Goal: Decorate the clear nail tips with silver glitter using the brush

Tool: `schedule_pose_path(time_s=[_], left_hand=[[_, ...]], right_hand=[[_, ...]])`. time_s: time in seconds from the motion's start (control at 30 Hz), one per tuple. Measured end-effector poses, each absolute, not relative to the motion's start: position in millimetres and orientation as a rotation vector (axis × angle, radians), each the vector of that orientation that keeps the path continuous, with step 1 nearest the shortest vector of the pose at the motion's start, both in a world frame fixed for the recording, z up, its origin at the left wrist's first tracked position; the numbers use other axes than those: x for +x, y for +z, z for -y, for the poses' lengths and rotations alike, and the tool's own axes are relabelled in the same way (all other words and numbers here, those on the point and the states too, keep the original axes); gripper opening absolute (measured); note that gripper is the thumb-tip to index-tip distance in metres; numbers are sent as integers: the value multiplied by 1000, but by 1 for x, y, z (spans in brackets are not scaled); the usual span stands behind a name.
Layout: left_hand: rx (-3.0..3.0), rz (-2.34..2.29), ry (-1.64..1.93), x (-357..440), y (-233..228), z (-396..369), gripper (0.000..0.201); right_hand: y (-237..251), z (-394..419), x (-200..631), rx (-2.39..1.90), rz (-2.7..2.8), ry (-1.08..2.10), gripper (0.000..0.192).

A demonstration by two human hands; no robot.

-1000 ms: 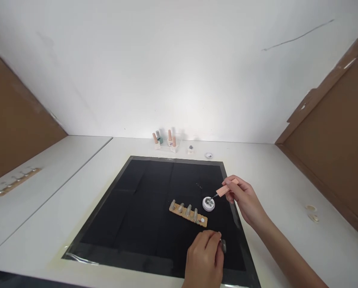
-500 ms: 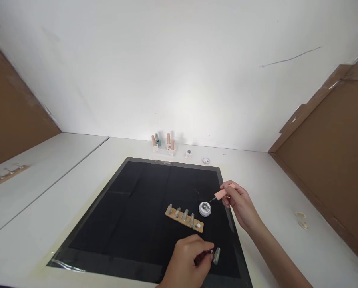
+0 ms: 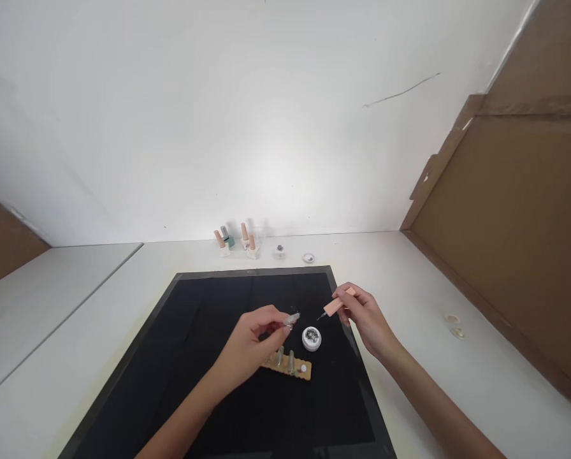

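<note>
Pinched in my left hand (image 3: 257, 341) is a greyish press-on nail (image 3: 292, 318), its tip pointing right and upward. Thumb and fingers of my right hand (image 3: 366, 315) close around the peach handle of a nail polish brush (image 3: 339, 302); its bristles point down left and hover above the mat. Between the hands sits a small round white jar (image 3: 311, 338), open, with silvery material inside. Below my left fingers lies a tan nail display stand (image 3: 306, 371), carrying several grey false nails (image 3: 291, 362) and a white dot at its right end. My hand hides its left part.
Black mat (image 3: 209, 382) under the work, taped at its edges. Along the back wall stand several polish bottles (image 3: 252, 245), a small clear jar (image 3: 279, 252) and a white lid (image 3: 308, 257). Two pale round pieces (image 3: 452, 318) lie at right beside a cardboard panel (image 3: 505, 210).
My left hand has lifted the press-on nail from low over the mat up beside the brush. The view has shifted; my right hand still holds the brush near the jar.
</note>
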State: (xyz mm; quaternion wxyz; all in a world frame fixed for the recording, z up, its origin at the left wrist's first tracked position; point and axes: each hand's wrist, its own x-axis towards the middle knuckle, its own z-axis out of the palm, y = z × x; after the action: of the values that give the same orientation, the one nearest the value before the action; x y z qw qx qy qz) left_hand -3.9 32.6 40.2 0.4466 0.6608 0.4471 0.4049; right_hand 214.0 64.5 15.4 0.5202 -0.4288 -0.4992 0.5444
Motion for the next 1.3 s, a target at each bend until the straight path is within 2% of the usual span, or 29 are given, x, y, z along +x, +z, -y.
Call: schedule_pose_path(time_s=[0.3,0.53,1.3], left_hand=[[1236,-1067,955,-23,13,-40,14],[1102,-1043,911,-26,13,-39,14],[972,-1089,955,-21,11,-37,13]], right_hand=[[9,-59,210,-1157,1664,1086,22],[-1,-59,205,-1169,1826,1015,16],[-3,-60,207,-1161,1763,966,16]])
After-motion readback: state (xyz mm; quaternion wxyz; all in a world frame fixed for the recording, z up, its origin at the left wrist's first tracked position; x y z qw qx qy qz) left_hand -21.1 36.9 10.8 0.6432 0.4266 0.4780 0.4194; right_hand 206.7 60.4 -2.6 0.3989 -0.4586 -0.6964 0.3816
